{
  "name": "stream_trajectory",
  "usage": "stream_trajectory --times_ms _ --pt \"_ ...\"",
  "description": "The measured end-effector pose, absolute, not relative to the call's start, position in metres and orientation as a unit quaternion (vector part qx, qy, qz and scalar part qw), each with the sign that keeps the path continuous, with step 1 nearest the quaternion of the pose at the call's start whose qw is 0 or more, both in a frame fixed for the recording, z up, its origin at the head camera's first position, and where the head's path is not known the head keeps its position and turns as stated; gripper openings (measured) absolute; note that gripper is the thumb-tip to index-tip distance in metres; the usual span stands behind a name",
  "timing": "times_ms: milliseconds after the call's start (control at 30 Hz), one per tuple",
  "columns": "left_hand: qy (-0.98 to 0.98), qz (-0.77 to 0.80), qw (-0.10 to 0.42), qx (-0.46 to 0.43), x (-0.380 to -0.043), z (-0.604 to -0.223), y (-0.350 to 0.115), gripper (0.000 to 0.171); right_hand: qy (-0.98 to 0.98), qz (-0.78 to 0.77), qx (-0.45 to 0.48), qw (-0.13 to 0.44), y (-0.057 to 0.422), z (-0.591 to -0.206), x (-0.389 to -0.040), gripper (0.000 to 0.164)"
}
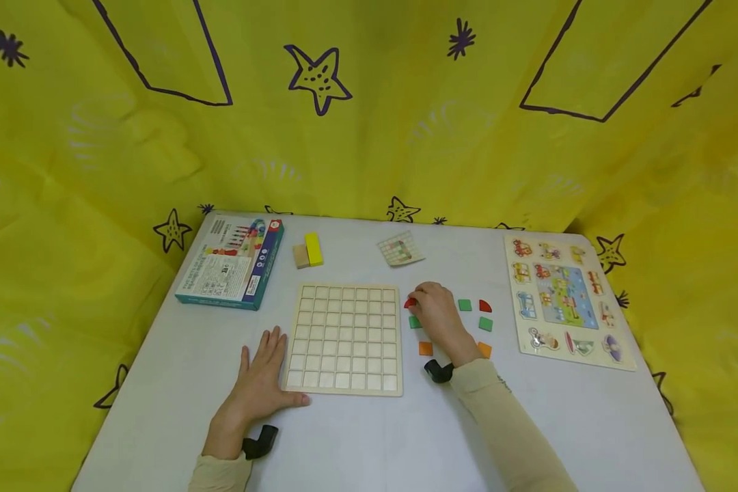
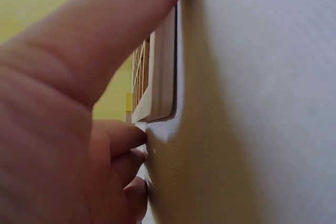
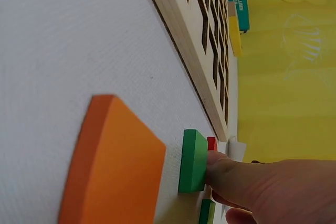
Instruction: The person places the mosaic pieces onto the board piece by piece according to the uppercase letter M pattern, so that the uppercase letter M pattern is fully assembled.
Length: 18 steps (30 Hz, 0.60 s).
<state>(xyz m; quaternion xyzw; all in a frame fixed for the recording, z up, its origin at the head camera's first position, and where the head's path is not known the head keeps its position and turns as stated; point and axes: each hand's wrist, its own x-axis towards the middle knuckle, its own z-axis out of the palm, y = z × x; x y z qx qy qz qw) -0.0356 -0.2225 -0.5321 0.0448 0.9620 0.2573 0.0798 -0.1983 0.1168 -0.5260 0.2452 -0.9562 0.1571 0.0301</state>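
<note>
Right hand [image 1: 436,313] is pinching a red piece [image 1: 408,303] at two o'clock from the grid board [image 1: 343,333] — while the left hand [image 1: 258,383] is lying spread at eight o'clock, apparently steadying it.

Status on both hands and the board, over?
Right hand pinching red piece. Left hand at corner of board. Green square close by, might snag.

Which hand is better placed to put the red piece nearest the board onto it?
Probably the right hand: its fingertips are at that red piece, close to the board's right edge. The left hand is at the opposite edge, farther away.
</note>
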Motion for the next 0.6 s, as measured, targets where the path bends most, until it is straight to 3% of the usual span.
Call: stream_trajectory --times_ms 600 --pt "0.964 0.250 0.077 0.048 -0.035 -0.534 -0.222 0.128 -0.940 0.207 0.261 0.078 0.097 -0.507 -0.194 0.023"
